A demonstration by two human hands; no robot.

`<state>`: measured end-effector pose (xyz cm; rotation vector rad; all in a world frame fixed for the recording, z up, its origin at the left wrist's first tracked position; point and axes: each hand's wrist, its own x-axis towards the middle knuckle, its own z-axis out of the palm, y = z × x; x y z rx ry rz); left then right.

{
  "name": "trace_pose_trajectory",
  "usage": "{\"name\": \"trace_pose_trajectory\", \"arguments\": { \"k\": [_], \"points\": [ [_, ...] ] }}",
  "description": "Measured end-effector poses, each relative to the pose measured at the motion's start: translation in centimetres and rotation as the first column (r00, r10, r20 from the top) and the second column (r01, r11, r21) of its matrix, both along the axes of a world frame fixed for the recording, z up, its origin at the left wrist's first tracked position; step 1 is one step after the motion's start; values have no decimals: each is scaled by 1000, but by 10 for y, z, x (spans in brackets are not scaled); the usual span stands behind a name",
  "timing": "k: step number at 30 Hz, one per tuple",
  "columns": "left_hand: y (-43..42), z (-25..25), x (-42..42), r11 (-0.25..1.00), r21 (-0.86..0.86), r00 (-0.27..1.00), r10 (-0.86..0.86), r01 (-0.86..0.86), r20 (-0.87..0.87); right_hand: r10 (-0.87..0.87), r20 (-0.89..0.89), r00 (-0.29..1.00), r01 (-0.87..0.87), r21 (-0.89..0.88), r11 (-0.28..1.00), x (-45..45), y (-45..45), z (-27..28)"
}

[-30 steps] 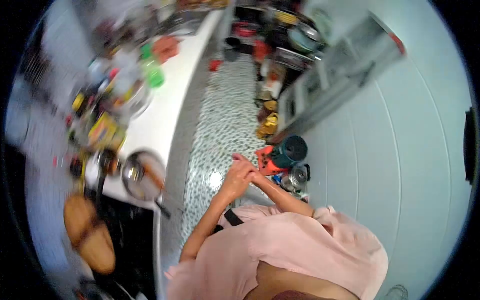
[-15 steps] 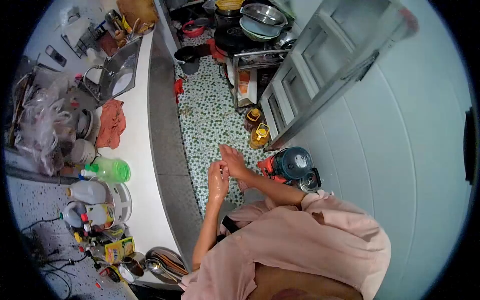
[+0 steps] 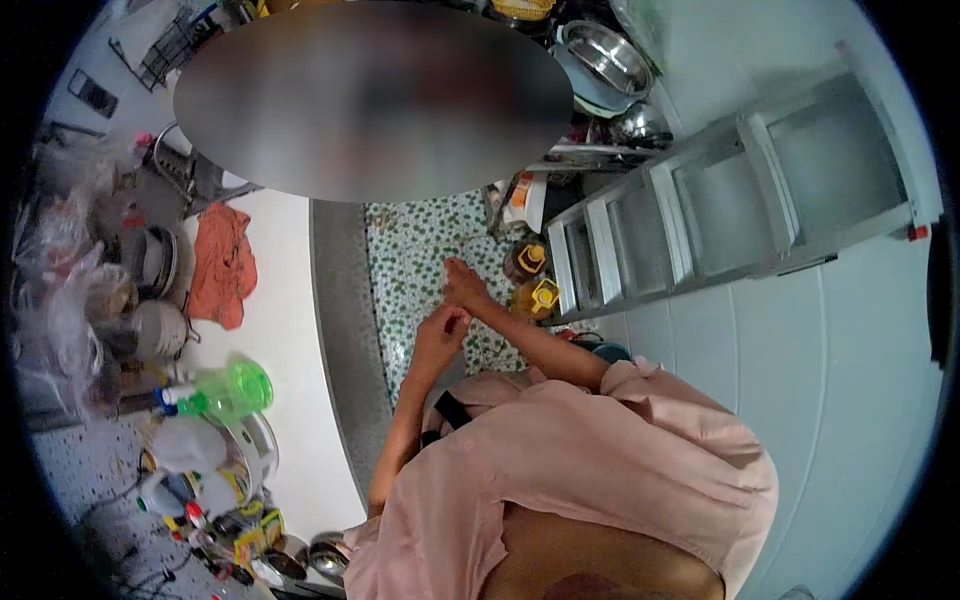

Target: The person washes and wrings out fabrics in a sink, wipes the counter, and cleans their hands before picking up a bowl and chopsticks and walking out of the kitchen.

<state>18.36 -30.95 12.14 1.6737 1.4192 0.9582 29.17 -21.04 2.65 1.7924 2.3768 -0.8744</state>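
My left hand (image 3: 439, 340) hangs over the patterned floor, its fingers loosely curled with a gap between them and nothing visible in them. Just beyond it and slightly right is my right hand (image 3: 464, 284), seen partly side-on, fingers pointing forward and empty. The left fingertips are close to the right wrist; whether they touch I cannot tell. Both forearms come out of rolled pink sleeves (image 3: 640, 400). Nearest to the right hand are two oil bottles with yellow caps, a dark one (image 3: 524, 262) and an amber one (image 3: 537, 297), standing on the floor.
A white counter (image 3: 285, 330) runs along the left, with an orange cloth (image 3: 223, 266), a green bottle (image 3: 235, 391) and several jugs. A metal ladder (image 3: 690, 220) leans at the right wall. Metal bowls (image 3: 605, 60) are stacked at the back. A blurred patch hides the far middle.
My hands have come slightly apart; the left fingers no longer overlap the right hand as before. The view has shifted, and a blurred oval now covers the far area. The ladder shows more fully.
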Motion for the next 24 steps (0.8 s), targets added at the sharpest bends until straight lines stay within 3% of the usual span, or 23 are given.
{"name": "trace_pose_trajectory", "arguments": {
  "k": [1,2,3,4,6,7,8,9,10,11,12,13,14,16,18,20,22,23,24],
  "points": [
    [11,6,-10,991,-133,995,-12,26,100,-112,-227,967,120,22,993,1,26,-38],
    [19,7,-21,962,-264,981,-11,64,195,-208,-446,871,239,14,971,-3,48,-28],
    [27,-15,-36,942,-331,951,55,51,303,-467,-613,638,343,-316,884,3,83,-17],
    [39,-34,-55,942,-330,951,45,61,307,-513,-784,350,84,-519,851,33,128,-24],
    [48,-64,-98,924,-369,964,182,-99,196,-807,-582,-102,10,-812,584,69,188,18],
    [47,-70,-117,920,-383,969,163,-81,186,-697,-651,-301,103,-749,655,83,195,77],
    [47,-75,-134,898,-427,959,207,-108,192,-683,-596,-422,-123,-709,694,134,245,48],
    [52,-81,-146,877,-461,947,253,-137,200,-588,-682,-434,-4,-651,759,163,263,79],
    [56,-85,-155,881,-455,951,240,-128,197,-519,-608,-601,111,-707,698,187,288,85],
    [55,-90,-163,845,-509,908,330,-164,256,-494,-599,-630,247,-758,604,207,309,100],
    [53,-95,-169,800,-567,853,424,-195,304,-449,-555,-700,201,-756,623,228,325,103],
    [54,-99,-172,800,-567,856,421,-194,301,-438,-470,-766,232,-838,493,236,339,113],
    [55,-102,-174,778,-580,812,489,-240,320,-439,-471,-765,258,-849,462,245,351,115],
    [50,-119,-180,748,-594,763,559,-295,325,-472,-483,-737,141,-793,592,269,370,98],
    [42,-142,-192,702,-622,656,656,-347,373,-484,-495,-722,146,-793,592,280,383,74],
    [49,-121,-180,676,-628,600,700,-384,387,-485,-513,-708,162,-787,595,283,389,69],
    [44,-136,-175,527,-752,605,766,-396,218,-461,-465,-756,134,-799,586,268,372,88],
    [39,-161,-179,599,-732,500,766,-325,404,-479,-482,-733,166,-810,562,264,368,105],
    [37,-171,-175,574,-738,565,761,-354,320,-498,-498,-710,197,-820,538,257,361,126]
  ]
}}
